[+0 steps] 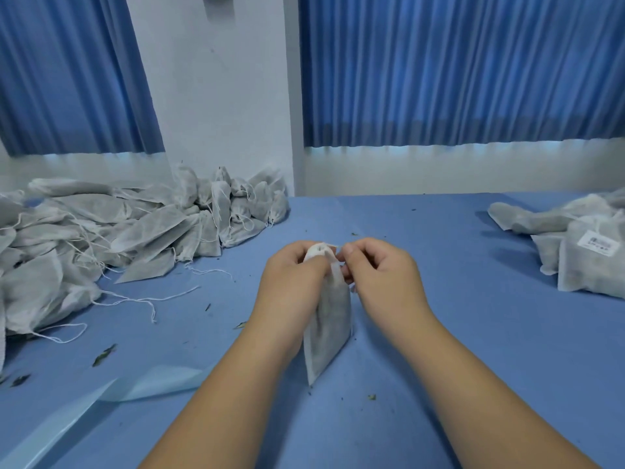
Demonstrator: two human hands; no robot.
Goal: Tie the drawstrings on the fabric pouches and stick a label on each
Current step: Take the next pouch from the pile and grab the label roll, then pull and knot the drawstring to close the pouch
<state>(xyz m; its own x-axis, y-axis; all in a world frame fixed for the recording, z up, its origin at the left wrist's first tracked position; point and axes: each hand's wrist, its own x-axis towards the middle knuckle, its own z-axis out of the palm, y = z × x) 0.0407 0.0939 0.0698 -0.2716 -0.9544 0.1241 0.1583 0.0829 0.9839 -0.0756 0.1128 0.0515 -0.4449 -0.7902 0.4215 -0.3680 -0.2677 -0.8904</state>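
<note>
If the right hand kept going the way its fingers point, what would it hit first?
Probably the gathered top of the fabric pouch, which the right hand pinches; right behind that, the left hand gripping it.

We see blue curtains flanking a white wall, a blue table strewn with leaf bits, and a pale strip at near left.

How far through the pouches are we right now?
Done: a small stack on the right, one label showing. In hand: left hand and right hand pinch the neck of one pouch, apparently tying. Left: the big pile, drawstrings loose, no labels visible.
</note>
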